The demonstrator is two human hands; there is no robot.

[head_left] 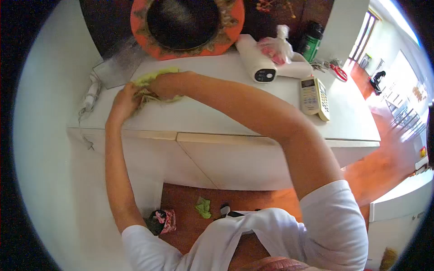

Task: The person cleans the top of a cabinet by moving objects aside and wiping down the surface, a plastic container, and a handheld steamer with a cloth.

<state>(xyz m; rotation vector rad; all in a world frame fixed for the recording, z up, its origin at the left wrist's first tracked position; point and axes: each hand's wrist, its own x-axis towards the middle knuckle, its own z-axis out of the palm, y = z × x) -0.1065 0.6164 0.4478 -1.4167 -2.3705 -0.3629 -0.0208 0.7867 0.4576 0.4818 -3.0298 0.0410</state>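
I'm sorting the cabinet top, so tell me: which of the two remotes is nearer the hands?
The left remote, with the dark screen, is nearer the right hand; the right remote sits beyond it.

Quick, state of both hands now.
Left hand: at the edge of the yellow-green cloth; whether closed cannot be told.
Right hand: closed on the bunched cloth.
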